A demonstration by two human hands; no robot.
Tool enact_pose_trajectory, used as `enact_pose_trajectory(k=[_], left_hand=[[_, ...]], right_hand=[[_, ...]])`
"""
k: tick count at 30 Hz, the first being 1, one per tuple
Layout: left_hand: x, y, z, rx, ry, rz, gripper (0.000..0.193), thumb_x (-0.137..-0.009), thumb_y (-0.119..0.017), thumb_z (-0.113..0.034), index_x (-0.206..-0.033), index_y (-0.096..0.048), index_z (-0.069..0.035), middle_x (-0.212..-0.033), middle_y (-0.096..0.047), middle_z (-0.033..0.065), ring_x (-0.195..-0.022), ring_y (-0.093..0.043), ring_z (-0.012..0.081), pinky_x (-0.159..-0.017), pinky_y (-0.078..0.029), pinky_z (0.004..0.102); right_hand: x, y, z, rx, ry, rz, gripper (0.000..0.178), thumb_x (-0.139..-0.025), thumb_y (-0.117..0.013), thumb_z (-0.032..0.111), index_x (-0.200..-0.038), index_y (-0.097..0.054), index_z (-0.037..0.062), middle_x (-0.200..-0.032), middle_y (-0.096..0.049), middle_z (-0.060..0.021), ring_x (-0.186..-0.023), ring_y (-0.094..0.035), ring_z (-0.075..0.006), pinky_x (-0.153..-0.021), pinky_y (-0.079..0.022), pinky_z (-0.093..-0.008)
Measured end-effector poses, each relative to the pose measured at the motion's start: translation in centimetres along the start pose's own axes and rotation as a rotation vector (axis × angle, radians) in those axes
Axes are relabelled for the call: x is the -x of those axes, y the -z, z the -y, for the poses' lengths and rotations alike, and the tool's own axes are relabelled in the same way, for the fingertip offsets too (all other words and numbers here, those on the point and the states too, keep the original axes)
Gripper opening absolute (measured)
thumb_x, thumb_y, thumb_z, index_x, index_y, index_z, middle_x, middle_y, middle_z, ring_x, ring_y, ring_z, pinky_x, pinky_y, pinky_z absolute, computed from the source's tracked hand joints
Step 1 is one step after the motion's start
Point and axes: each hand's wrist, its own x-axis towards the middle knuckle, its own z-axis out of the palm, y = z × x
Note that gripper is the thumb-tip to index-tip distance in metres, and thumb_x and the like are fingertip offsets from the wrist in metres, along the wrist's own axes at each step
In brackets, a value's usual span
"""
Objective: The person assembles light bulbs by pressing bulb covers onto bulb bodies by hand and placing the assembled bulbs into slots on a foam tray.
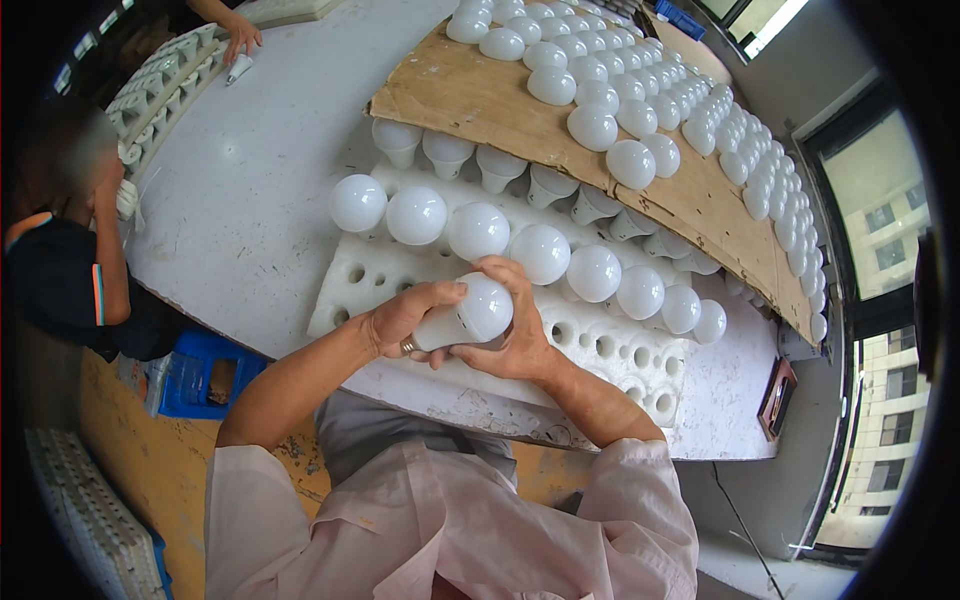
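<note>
Between my two hands, over the near part of a white foam tray, is a white LED light bulb [484, 306], tilted with its round dome up and right and its metal screw base down and left. My left hand [408, 318] is closed round the bulb's lower body, thumb along its side. My right hand [520, 325] wraps the dome from the right. A row of bulbs [478, 231] stands in the foam tray [345, 270] just beyond my hands. Bare holes show in the tray's near part, on both sides of my hands.
Behind the tray, a brown cardboard sheet [440, 85] lies over more bulbs and carries many white domes [592, 127]. At the left, a co-worker [70, 270] sits by stacked foam trays [165, 80]; another person's hand [240, 35] touches a bulb. A blue crate [195, 375] stands on the floor.
</note>
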Motion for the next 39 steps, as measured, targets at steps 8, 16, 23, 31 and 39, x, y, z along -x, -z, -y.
enact_pose_trajectory(k=[8, 16, 23, 31, 39], left_hand=[[1.0, -0.4, 1.2, -0.105, -0.132, -0.006, 0.063, -0.088, -0.058, -0.053, -0.116, -0.051, 0.004, -0.085, -0.063, 0.0131, -0.06, -0.066, 0.0174, -0.038, -0.046, 0.0214], [5.6, 1.1, 0.0, -0.237, -0.668, -0.361, 0.07, -0.076, -0.074, -0.033, -0.129, -0.044, 0.002, -0.118, -0.057, 0.019, -0.109, -0.056, 0.0257, -0.091, -0.047, 0.0397], [7.1, 4.7, 0.1, 0.389, -0.827, -0.335, 0.078, -0.073, -0.068, -0.052, -0.126, -0.048, 0.001, -0.127, -0.051, 0.0273, -0.096, -0.063, 0.0286, -0.079, -0.052, 0.0445], [7.3, 7.3, 1.0, 0.461, -0.829, -0.198, 0.085, -0.076, -0.052, -0.073, -0.12, -0.052, -0.001, -0.123, -0.053, 0.0304, -0.08, -0.062, 0.0262, -0.065, -0.048, 0.0373], [8.0, 8.6, 0.4, 0.243, -1.032, -0.296, 0.08, -0.081, -0.053, -0.066, -0.124, -0.049, 0.001, -0.131, -0.049, 0.0281, -0.095, -0.061, 0.0312, -0.079, -0.049, 0.0394]], right_hand=[[-0.1, 0.0, 1.8, 0.058, -0.339, 0.139, 0.098, -0.06, -0.088, 0.02, -0.14, -0.035, 0.001, -0.125, -0.051, -0.0188, -0.115, -0.052, -0.0308, -0.098, -0.041, -0.0393], [0.5, 1.2, 1.6, 0.049, -0.042, 0.024, 0.077, -0.064, -0.08, 0.005, -0.134, -0.046, 0.005, -0.114, -0.054, -0.0164, -0.096, -0.053, -0.025, -0.075, -0.049, -0.034], [0.5, 1.4, 1.3, 0.058, -0.086, 0.047, 0.056, -0.068, -0.076, -0.001, -0.121, -0.058, 0.0038, -0.11, -0.056, -0.0126, -0.086, -0.056, -0.02, -0.066, -0.05, -0.0284], [0.5, 1.2, 1.7, 0.048, -0.163, 0.047, 0.045, -0.069, -0.072, -0.004, -0.112, -0.062, 0.0025, -0.103, -0.06, -0.0108, -0.083, -0.058, -0.0185, -0.065, -0.05, -0.0269], [0.2, 1.3, 1.7, 0.058, -0.191, 0.079, 0.04, -0.071, -0.072, -0.002, -0.109, -0.063, 0.002, -0.095, -0.063, -0.0111, -0.078, -0.059, -0.019, -0.063, -0.05, -0.0274]])
